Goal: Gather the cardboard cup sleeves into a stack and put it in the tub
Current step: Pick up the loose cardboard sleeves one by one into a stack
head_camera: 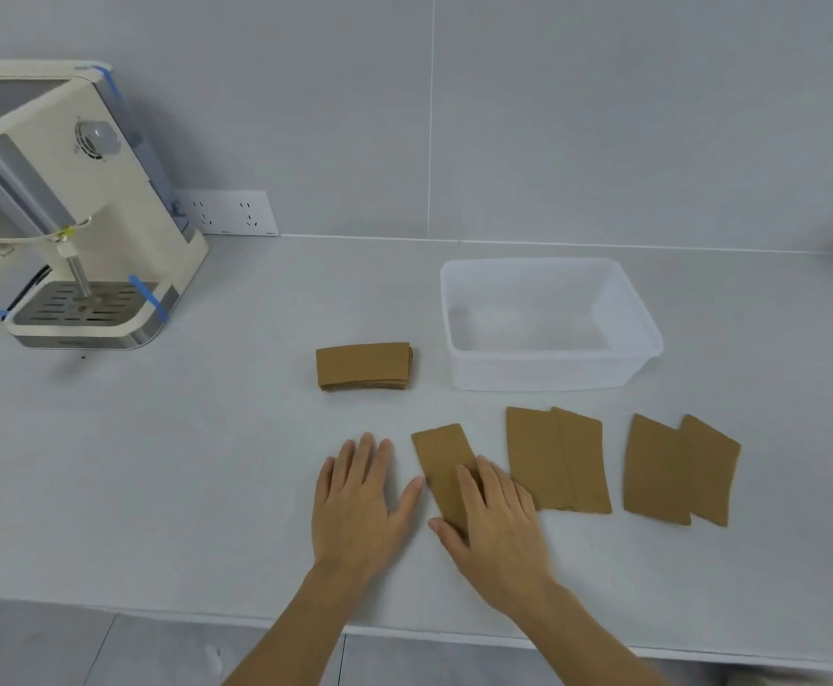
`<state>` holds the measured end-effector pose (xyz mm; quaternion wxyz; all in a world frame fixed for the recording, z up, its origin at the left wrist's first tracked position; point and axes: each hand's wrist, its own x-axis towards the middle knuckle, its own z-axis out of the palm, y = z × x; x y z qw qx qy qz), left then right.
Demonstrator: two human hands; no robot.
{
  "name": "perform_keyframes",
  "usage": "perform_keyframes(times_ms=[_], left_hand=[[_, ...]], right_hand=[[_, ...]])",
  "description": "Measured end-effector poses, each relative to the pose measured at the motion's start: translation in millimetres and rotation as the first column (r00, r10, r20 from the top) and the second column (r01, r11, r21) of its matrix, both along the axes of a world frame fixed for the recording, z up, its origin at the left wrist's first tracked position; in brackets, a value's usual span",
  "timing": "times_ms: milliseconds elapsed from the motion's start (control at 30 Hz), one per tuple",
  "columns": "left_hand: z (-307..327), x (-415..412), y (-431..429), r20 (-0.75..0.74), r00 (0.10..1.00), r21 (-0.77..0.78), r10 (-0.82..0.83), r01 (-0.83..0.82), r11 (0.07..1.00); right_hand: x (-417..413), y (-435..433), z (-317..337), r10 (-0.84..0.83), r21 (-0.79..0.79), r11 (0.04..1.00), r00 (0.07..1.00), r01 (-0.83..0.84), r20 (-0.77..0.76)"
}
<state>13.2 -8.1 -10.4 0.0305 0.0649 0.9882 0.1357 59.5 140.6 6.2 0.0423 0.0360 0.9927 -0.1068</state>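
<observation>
Near the tub [647,334], the right hand [496,527] lies flat, fingers spread, on a sleeve [441,450]; the left hand [360,497] rests open beside it.

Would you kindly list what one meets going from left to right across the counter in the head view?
Coffee machine → wall socket → left hand → right hand resting on a single sleeve → overlapping pair of sleeves → second overlapping pair of sleeves.

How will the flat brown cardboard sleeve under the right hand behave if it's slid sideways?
The flat brown cardboard sleeve probably slides easily: it lies flat on the smooth grey counter. It looks thin and light, so the right hand may struggle lifting its edge.
</observation>
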Motion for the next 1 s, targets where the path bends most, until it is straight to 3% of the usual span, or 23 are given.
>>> perform_keyframes(times_ms=[167,300,400,500,533,600,667,700,767,833,1000], left_hand=[[5.6,-0.2,1.3,0.050,0.999,0.059,0.013,-0.016,0.998],[18.0,-3.2,6.6,0.091,0.994,0.302,0.065,-0.090,0.949],[27.3,-6.2,9.6,0.158,0.981,0.497,0.112,-0.177,0.850],[42.2,-8.7,16.4,0.293,0.953,0.704,0.083,-0.274,0.655],[47.7,-10.0,19.1,0.372,0.926,0.769,0.067,-0.347,0.536],[52.6,-16.8,21.5,0.548,0.837,0.822,-0.008,-0.537,0.190],[49.0,-25.0,20.7,0.670,0.727,0.719,-0.150,-0.686,-0.112],[47.9,-27.4,20.4,0.690,0.690,0.657,-0.220,-0.724,-0.210],[45.7,-28.9,19.8,0.698,0.642,0.556,-0.317,-0.765,-0.325],[43.8,-29.2,21.5,0.690,0.611,0.487,-0.389,-0.789,-0.374],[46.5,-26.7,25.6,0.651,0.567,0.441,-0.505,-0.824,-0.357]], right_hand=[[-4.0,-5.4,4.2,0.020,-0.021,1.000,0.999,-0.021,-0.035],[-9.5,-3.3,10.8,0.002,-0.127,0.992,1.000,-0.005,-0.022],[-17.8,2.8,22.7,-0.046,-0.266,0.961,0.995,0.070,0.093],[-24.5,7.1,36.5,-0.147,-0.475,0.851,0.970,0.225,0.195],[-25.8,7.3,42.7,-0.170,-0.540,0.797,0.959,0.270,0.229],[-27.3,7.3,50.6,-0.187,-0.645,0.694,0.946,0.319,0.266],[-28.0,7.5,54.6,-0.190,-0.721,0.619,0.950,0.311,0.247],[-28.3,7.5,55.4,-0.190,-0.750,0.588,0.953,0.302,0.235],[-28.2,3.7,57.2,-0.185,-0.781,0.555,0.957,0.288,0.222],[-27.7,-1.9,58.7,-0.185,-0.790,0.549,0.961,0.273,0.203],[-24.0,-16.1,54.3,-0.129,-0.759,0.625,0.983,0.184,0.133]])
